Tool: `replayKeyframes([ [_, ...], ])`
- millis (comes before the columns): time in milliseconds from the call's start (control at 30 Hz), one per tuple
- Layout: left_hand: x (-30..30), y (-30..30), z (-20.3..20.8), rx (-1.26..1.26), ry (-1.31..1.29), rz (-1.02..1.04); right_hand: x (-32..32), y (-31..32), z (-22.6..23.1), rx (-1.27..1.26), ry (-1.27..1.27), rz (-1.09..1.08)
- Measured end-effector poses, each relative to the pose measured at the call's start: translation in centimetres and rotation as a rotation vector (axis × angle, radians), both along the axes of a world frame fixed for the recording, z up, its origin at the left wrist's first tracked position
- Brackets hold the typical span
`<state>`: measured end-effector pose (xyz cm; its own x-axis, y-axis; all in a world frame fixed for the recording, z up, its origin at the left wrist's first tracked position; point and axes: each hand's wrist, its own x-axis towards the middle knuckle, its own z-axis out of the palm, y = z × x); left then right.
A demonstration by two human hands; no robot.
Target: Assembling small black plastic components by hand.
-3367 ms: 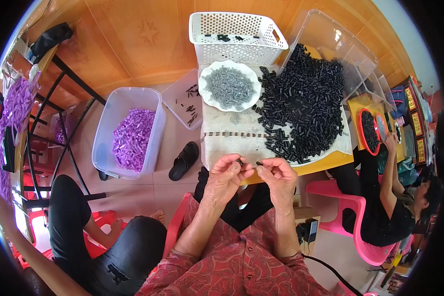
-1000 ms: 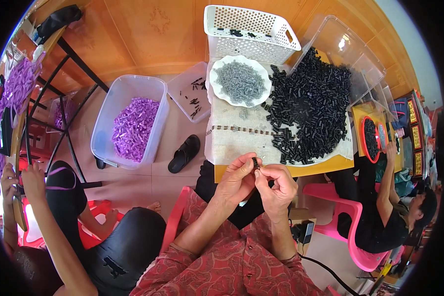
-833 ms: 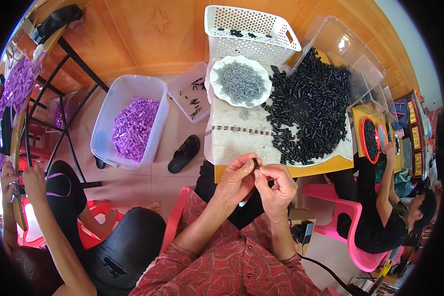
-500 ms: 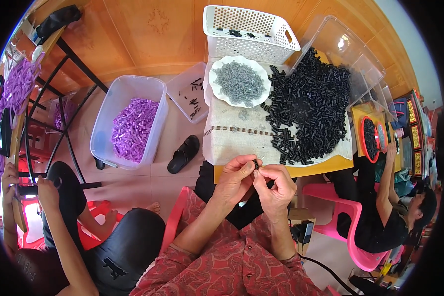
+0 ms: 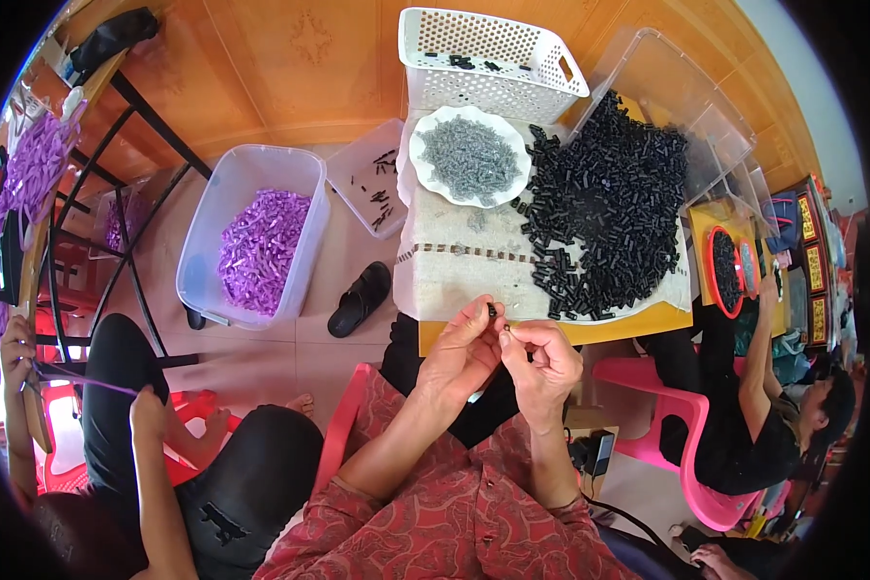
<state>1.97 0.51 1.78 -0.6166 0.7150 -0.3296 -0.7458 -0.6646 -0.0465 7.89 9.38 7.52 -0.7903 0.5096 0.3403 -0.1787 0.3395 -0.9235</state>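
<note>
My left hand [image 5: 451,360] pinches a small black plastic piece [image 5: 493,310] between thumb and fingertips, just off the table's near edge. Close beside it, my right hand [image 5: 543,367] has thumb and forefinger pressed together on something too small to name. A large heap of short black tube-like pieces [image 5: 609,184] covers the right part of the cloth-covered table [image 5: 464,290]. Left of that heap, a white scalloped plate [image 5: 420,184] holds a mound of small clear-grey pieces [image 5: 469,157].
Behind the plate stands a white perforated basket [image 5: 493,92]. Left on the floor are a clear tub [image 5: 191,251] of purple pieces, a lid [image 5: 353,184] with black bits and a black sandal [image 5: 360,302]. Co-workers sit on both sides, one on a pink chair [image 5: 691,425].
My hands have drawn slightly apart, and the black piece has come away with my left fingertips. At left, a co-worker's hand has moved right, pulling out a purple strand.
</note>
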Motion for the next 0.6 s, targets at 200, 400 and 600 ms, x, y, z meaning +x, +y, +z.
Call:
replayKeyframes([
  [200, 0.6, -0.5, 1.1, -0.08, -0.097, -0.003, 0.3, -0.3, 0.0, 0.003, -0.025, -0.028],
  [400, 0.7, 0.0, 0.5, -0.047, -0.097, -0.014, 0.0, 0.0, -0.1, 0.106, -0.035, -0.024],
  [600, 0.6, 0.1, 0.7, 0.005, 0.039, -0.002, 0.0, 0.1, 0.2, 0.136, -0.078, -0.024],
])
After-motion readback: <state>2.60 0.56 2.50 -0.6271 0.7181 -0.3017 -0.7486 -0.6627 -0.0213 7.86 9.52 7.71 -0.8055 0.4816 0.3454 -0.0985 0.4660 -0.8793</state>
